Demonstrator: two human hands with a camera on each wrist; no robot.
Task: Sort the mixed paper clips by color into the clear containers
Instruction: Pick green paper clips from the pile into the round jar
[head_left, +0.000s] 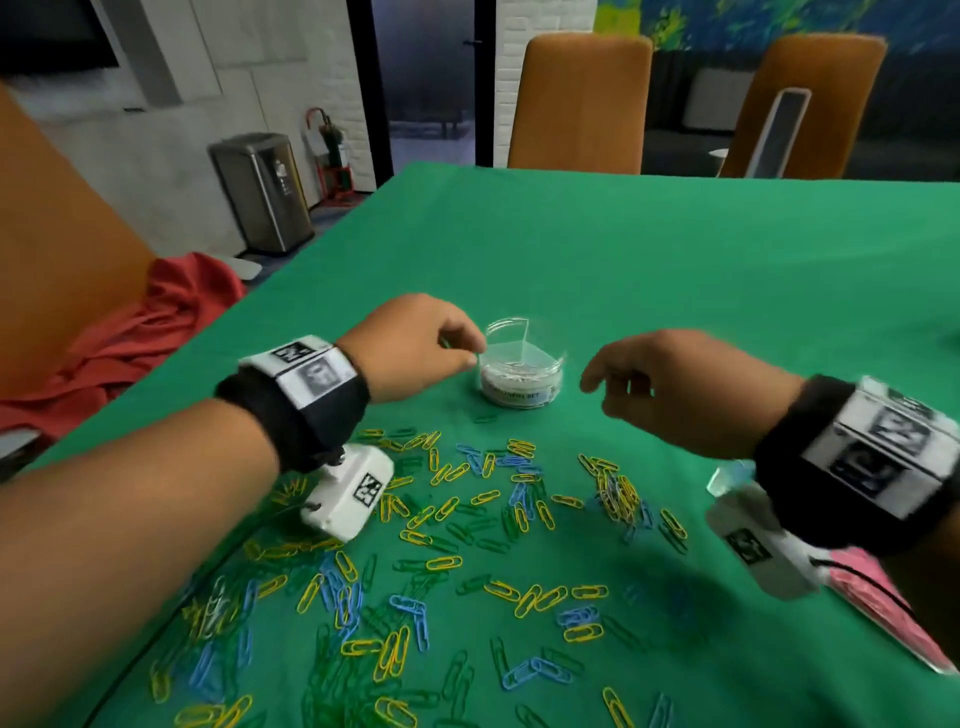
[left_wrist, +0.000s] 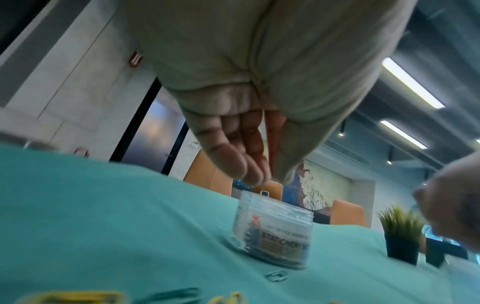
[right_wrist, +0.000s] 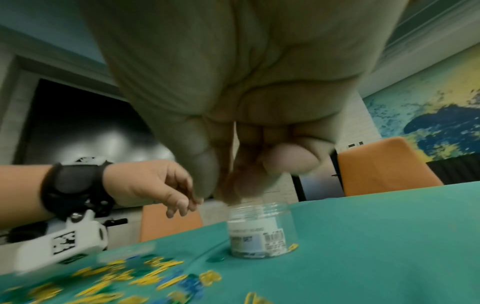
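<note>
The left hand's (head_left: 415, 345) fingers (left_wrist: 233, 162) lie close together and point down at the rim of the jar (head_left: 521, 366), thumb set against them; whether they pinch a clip I cannot tell, as nothing shows between them in the left wrist view. The right hand (head_left: 675, 387) hovers just beside the jar on its other side, its fingers (right_wrist: 291, 159) loosely curled and, as far as can be seen, holding nothing. The jar is clear, lidless and upright on the green surface (head_left: 675, 270), labelled, with pale clips in its bottom. The clips (head_left: 447, 509) lie scattered nearer the person, yellow, blue, green and a few white, some single, some in tangled heaps; one green clip (left_wrist: 276, 275) lies just in front of the jar. A pink packet (head_left: 878, 608) lies at the right edge of the surface, partly under the right wrist. These clips should be very light, stiff wire with a slick coating, lying flat on cloth, so each is best nipped at a rounded end by thumb and forefinger or tipped up by a fingernail; heaped ones may hook together and come up in chains. The jar looks light enough to tip at a nudge, so it is better steadied by its wall.
</note>
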